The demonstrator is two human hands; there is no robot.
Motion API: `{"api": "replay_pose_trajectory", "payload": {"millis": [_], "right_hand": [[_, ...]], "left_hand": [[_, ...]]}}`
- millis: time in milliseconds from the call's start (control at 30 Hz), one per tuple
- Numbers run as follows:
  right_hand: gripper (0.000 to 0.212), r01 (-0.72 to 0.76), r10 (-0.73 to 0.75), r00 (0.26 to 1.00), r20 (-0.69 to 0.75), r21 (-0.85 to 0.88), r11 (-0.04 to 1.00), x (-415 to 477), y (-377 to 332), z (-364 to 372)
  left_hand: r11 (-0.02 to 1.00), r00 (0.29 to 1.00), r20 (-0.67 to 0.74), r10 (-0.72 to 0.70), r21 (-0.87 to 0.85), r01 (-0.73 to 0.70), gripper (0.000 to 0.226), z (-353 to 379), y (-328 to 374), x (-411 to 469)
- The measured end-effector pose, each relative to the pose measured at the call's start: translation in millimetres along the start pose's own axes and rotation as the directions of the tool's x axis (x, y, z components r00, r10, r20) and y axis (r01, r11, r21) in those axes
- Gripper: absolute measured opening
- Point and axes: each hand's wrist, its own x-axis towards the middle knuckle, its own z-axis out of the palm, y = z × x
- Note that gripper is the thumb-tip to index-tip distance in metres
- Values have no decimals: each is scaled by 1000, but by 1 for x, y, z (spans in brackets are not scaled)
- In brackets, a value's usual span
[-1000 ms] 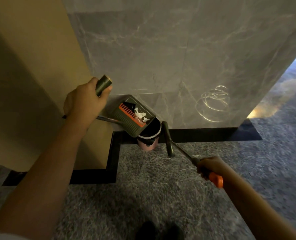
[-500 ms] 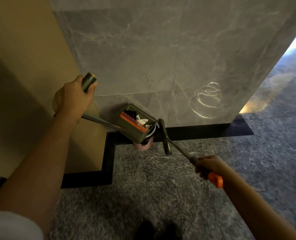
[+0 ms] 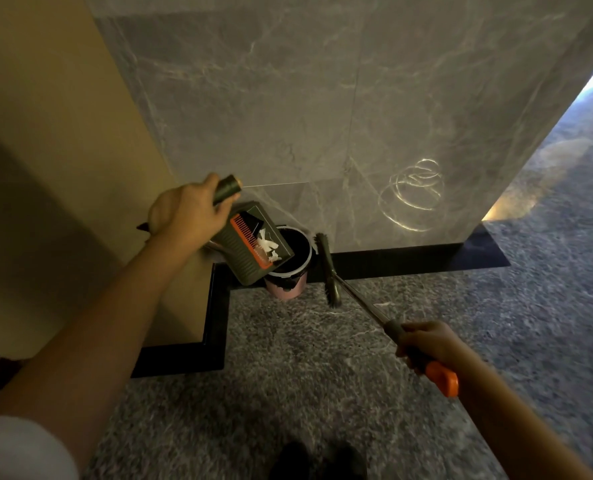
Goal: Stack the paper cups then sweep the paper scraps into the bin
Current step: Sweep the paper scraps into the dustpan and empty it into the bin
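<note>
Paper scraps (image 3: 265, 244): white bits are lying in a small heap inside the dustpan, near its open edge and just over the rim of the bin.
Dustpan (image 3: 243, 262): olive, with an orange comb strip; it is hanging tilted above the left side of the bin, its long axis running from upper left to lower right and its mouth pointing down-right toward the bin's opening.
Bin (image 3: 288, 292): pink with a dark liner, standing upright on the floor at the foot of the wall, partly under the dustpan.
Left hand (image 3: 184, 213): my fingers are wrapping tight round the dustpan's dark grip, whose end is sticking out above my thumb.
Brush (image 3: 329, 271): its head is hovering just right of the bin, lengthwise toward the wall; the metal shaft is slanting down-right to my other hand.
Right hand (image 3: 430, 344): my fingers are curling closed round the brush handle, the orange end poking out behind them.
Wall (image 3: 323, 116): grey marble, facing me.
Floor (image 3: 305, 358): speckled grey stone.
</note>
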Motion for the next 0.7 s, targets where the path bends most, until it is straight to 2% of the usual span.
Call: {"api": "replay_pose_trajectory", "payload": {"millis": [67,300,700], "right_hand": [[43,7,-7,1000,-3,-16,1000,-2,0,0],[64,51,-51,999,4,-104,993,-12,-4,-3],[69,179,-177,984,31,-261,949,-16,-35,-10]], "left_hand": [[999,998,41,48,17,-48,31,8,5,-3],[979,978,41,203,24,-204,31,12,10,1],[955,949,127,288,29,-294,38,18,32,21]]}}
